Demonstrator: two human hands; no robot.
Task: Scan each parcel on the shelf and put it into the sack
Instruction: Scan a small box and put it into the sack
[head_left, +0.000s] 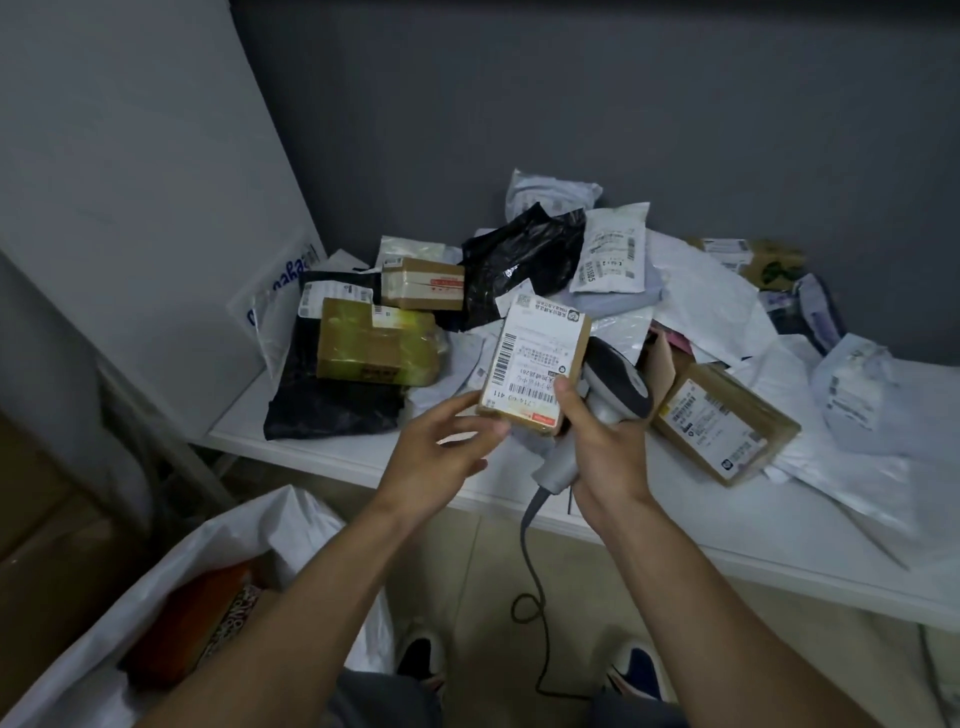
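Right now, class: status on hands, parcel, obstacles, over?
Right hand grips scanner, thumb on parcel. Left hand pinches parcel's corner. Sack open lower left, nothing between.

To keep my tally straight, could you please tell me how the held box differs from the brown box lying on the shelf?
The held box is lifted between the left hand and the right hand, which also grips the scanner; the shelf box lies on white bags. The held box's label nearly covers its face; the shelf box's leaves cardboard bare. Both are brown cardboard with barcoded labels.
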